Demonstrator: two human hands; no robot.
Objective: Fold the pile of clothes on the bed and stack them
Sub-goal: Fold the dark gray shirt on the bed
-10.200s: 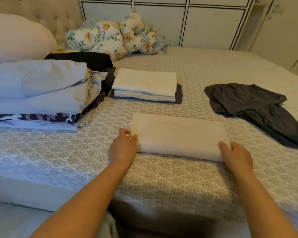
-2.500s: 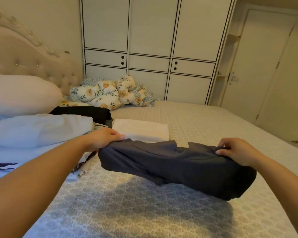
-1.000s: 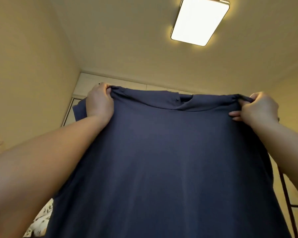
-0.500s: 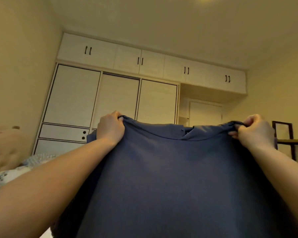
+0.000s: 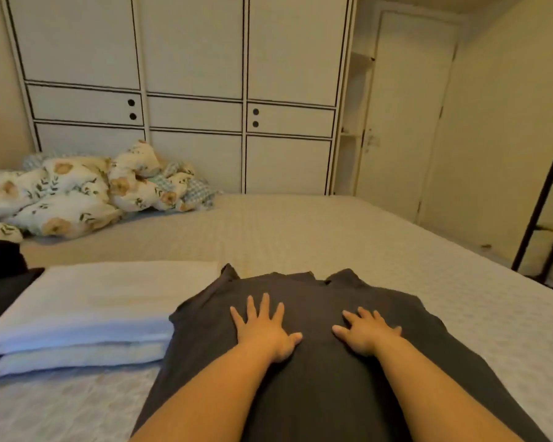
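A dark grey shirt (image 5: pixel 316 301) lies spread flat on the bed (image 5: pixel 300 231), its collar pointing away from me. My left hand (image 5: pixel 262 330) presses on its upper left part with fingers spread straight. My right hand (image 5: pixel 366 331) presses flat on the upper right part. To the left stands a stack of folded cream-white cloths (image 5: pixel 87 311), its right edge touching the shirt's left side. My forearms cover the shirt's lower middle.
A crumpled floral quilt (image 5: pixel 77 193) lies at the bed's far left. Dark folded clothing (image 5: pixel 0 275) shows at the left edge. White wardrobe doors (image 5: pixel 192 90) stand behind the bed. A black ladder shelf (image 5: pixel 546 218) is at the right, beside a door (image 5: pixel 406 116).
The shirt was held up in the air by its shoulders. Now it lies flat on the bed, both hands have let go and press on it.
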